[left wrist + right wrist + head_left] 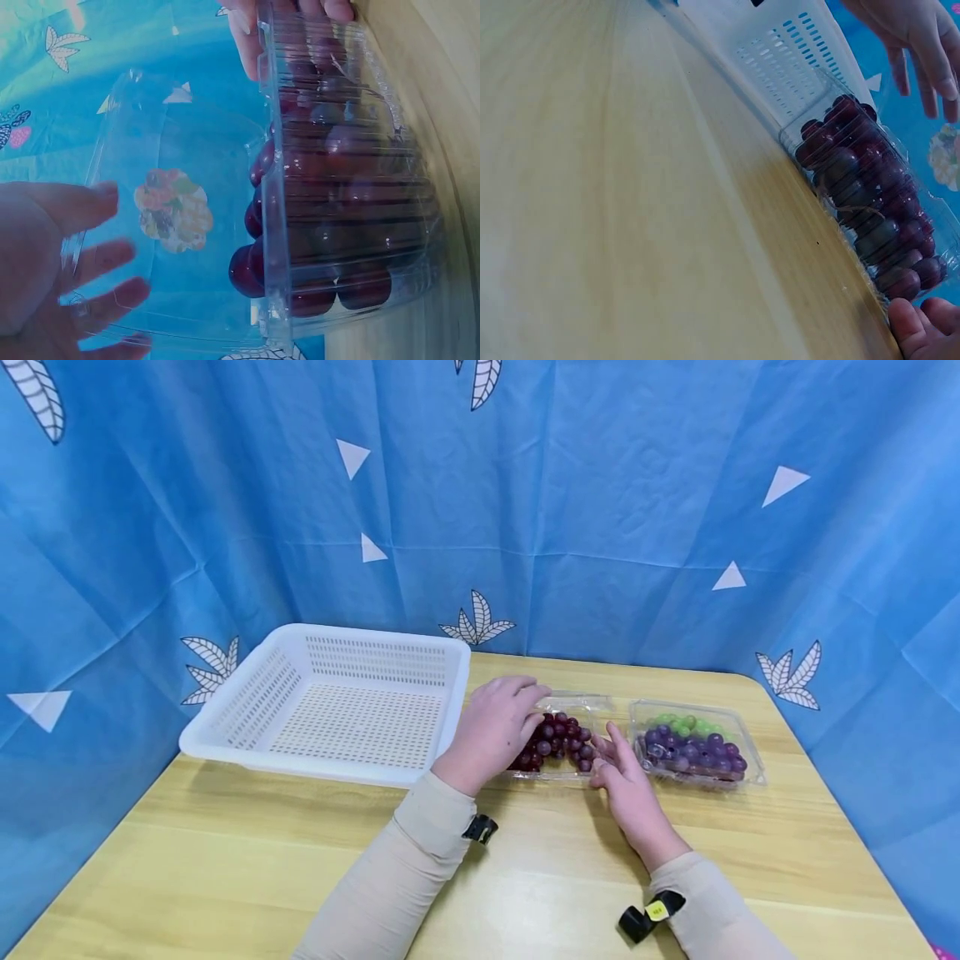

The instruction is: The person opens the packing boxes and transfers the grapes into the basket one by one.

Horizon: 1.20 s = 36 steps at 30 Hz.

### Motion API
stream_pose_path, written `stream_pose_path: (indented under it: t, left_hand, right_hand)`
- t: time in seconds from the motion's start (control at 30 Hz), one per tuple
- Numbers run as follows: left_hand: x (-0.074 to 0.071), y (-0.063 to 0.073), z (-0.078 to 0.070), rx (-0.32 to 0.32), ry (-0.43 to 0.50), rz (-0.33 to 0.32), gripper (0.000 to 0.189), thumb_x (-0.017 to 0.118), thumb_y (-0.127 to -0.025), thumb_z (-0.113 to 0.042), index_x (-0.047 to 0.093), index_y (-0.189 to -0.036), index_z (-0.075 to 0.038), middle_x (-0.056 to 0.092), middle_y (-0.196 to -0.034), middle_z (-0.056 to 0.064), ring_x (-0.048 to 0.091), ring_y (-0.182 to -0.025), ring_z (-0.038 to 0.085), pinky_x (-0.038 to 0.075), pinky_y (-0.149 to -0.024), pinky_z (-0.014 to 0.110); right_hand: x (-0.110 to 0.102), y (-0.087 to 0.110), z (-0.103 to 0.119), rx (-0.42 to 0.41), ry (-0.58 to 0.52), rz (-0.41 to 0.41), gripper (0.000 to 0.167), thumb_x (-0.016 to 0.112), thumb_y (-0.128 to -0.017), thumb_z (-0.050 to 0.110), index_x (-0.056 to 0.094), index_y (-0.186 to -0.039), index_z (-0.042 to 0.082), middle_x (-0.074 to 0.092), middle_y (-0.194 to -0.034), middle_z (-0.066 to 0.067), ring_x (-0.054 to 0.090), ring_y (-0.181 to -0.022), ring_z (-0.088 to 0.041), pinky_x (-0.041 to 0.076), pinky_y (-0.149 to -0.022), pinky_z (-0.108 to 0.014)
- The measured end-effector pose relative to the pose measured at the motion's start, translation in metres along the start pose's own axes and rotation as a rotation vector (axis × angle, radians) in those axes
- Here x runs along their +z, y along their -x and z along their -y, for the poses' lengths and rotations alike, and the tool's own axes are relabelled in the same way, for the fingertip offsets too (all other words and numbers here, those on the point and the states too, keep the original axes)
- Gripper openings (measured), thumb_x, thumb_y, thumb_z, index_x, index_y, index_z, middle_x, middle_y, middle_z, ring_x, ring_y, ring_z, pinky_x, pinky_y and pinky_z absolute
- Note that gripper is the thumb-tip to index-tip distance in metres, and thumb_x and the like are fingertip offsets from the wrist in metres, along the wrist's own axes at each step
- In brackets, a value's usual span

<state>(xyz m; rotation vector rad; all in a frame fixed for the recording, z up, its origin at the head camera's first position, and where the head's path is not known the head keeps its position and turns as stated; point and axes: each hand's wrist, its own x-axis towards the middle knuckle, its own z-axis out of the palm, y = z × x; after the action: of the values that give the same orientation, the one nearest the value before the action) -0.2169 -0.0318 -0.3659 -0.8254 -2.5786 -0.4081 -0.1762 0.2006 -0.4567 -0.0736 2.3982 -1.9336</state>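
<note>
A clear plastic clamshell box [360, 217] of dark red grapes [558, 735] sits on the table with its lid [176, 292] raised at the back. My left hand [498, 722] reaches over the box's left part, its fingers [112, 300] spread and overlapping the lid in the left wrist view. At the box's right end, my right hand [626, 789] holds the side between thumb and fingers. Its curled fingertips [907, 326] show at that end in the right wrist view. The left hand hides part of the grapes in the head view.
Left of the box stands a white perforated plastic basket [326, 768]. A second clear box [752, 758] with purple and green grapes [690, 750] lies to the right, close by the right hand. Behind the wooden table [540, 877] hangs a blue patterned curtain [600, 527].
</note>
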Motion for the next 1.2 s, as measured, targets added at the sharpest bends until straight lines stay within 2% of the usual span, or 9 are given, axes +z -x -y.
stream_pose_path:
  t: [0.1,0.2,0.37,0.5,0.67,0.8,1.0,1.2]
  left_hand:
    - [-0.003,0.000,0.000,-0.085,0.005,-0.070,0.043,0.068,-0.098,-0.026,0.060,-0.139,-0.018,0.054,-0.145,0.009,0.051,-0.131,0.029,0.040,-0.110,0.046]
    - [-0.004,-0.001,0.001,-0.147,0.014,-0.102,0.051,0.069,-0.096,-0.026,0.054,-0.144,-0.018,0.044,-0.153,0.012,0.043,-0.137,0.031,0.036,-0.113,0.048]
    - [-0.005,-0.002,0.002,-0.190,0.040,-0.082,0.064,0.066,-0.096,-0.030,0.042,-0.154,-0.019,0.022,-0.165,0.017,0.020,-0.150,0.034,0.020,-0.121,0.050]
    - [-0.004,-0.004,0.001,-0.209,0.055,-0.065,0.068,0.065,-0.096,-0.031,0.037,-0.157,-0.020,0.008,-0.168,0.017,0.006,-0.154,0.034,0.011,-0.122,0.051]
    - [0.001,-0.005,-0.001,-0.218,0.045,-0.009,0.067,0.066,-0.096,-0.034,0.039,-0.156,-0.020,0.008,-0.168,0.017,0.008,-0.153,0.035,0.011,-0.122,0.051]
    - [0.005,-0.004,-0.004,-0.219,0.025,0.055,0.068,0.065,-0.097,-0.038,0.038,-0.157,-0.020,0.009,-0.168,0.016,0.012,-0.153,0.035,0.013,-0.122,0.051]
    - [0.013,-0.001,-0.009,-0.195,0.010,0.118,0.070,0.065,-0.096,-0.041,0.038,-0.156,-0.018,0.022,-0.164,0.019,0.021,-0.150,0.037,0.018,-0.122,0.049]
    - [0.023,0.002,-0.011,-0.166,0.016,0.209,0.072,0.063,-0.097,-0.048,0.037,-0.157,-0.017,0.031,-0.161,0.017,0.031,-0.147,0.035,0.026,-0.119,0.049]
  right_hand:
    - [0.000,-0.001,0.000,-0.001,0.000,0.005,0.070,0.041,-0.106,0.011,0.003,-0.164,0.017,0.025,-0.164,-0.016,0.033,-0.145,-0.037,0.052,-0.092,-0.030]
    - [0.000,-0.003,0.001,0.001,0.008,0.004,0.070,0.041,-0.106,0.011,0.003,-0.164,0.017,0.026,-0.164,-0.016,0.033,-0.145,-0.037,0.051,-0.093,-0.031]
    - [0.000,-0.004,0.003,-0.004,0.012,-0.002,0.072,0.041,-0.104,0.007,0.003,-0.164,0.016,0.026,-0.163,-0.018,0.034,-0.144,-0.037,0.051,-0.095,-0.033]
    - [0.000,-0.004,0.003,-0.005,0.015,-0.002,0.075,0.042,-0.101,0.004,0.003,-0.164,0.016,0.026,-0.163,-0.018,0.035,-0.144,-0.038,0.049,-0.099,-0.037]
    - [-0.001,-0.005,0.003,-0.008,0.009,0.000,0.078,0.043,-0.099,0.002,0.004,-0.164,0.018,0.026,-0.163,-0.018,0.035,-0.144,-0.039,0.044,-0.106,-0.047]
    - [0.000,-0.003,0.004,-0.002,0.010,0.000,0.080,0.044,-0.098,0.002,0.004,-0.164,0.019,0.026,-0.163,-0.017,0.034,-0.144,-0.039,0.040,-0.109,-0.050]
    - [0.001,0.001,0.004,0.011,0.005,0.001,0.082,0.047,-0.096,0.002,0.006,-0.165,0.022,0.026,-0.164,-0.015,0.030,-0.147,-0.038,0.030,-0.116,-0.053]
    - [0.003,0.002,0.000,0.006,0.010,-0.011,0.082,0.047,-0.094,0.000,0.009,-0.164,0.020,0.029,-0.162,-0.016,0.031,-0.145,-0.038,0.032,-0.113,-0.054]
